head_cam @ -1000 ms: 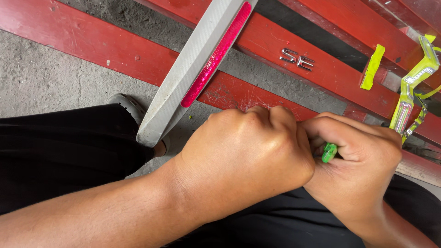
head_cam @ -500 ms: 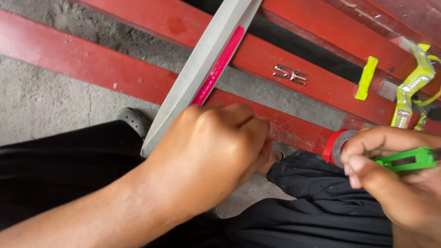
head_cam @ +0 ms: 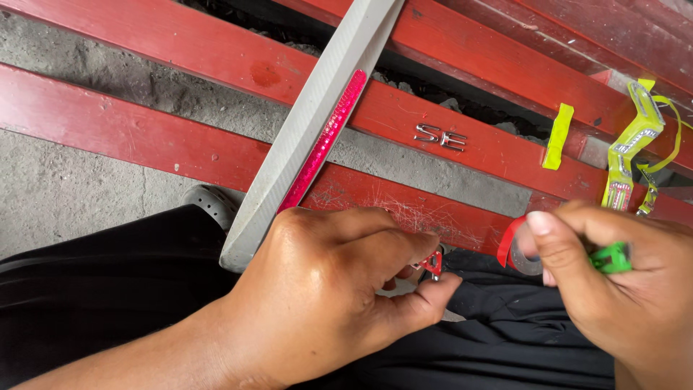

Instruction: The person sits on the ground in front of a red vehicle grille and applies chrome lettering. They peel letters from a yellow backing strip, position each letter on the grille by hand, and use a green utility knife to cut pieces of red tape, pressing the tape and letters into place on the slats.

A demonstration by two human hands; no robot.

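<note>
Over the lap, in black trousers [head_cam: 108, 303], left hand [head_cam: 325, 296] pinches a small red triangular piece [head_cam: 433, 261] betw. thumb & fingertips, just below the red metal rail [head_cam: 144, 144]. Right hand [head_cam: 621, 289] at frame's right edge grips a green tool [head_cam: 610, 258] & a red tape roll [head_cam: 516, 245], fingers curled round both. Grey strip w/ pink reflector [head_cam: 310, 144] lies diagonally across the rails, its lower end beside left hand. Yellow-green clips [head_cam: 628, 148] sit at upper right.
</note>
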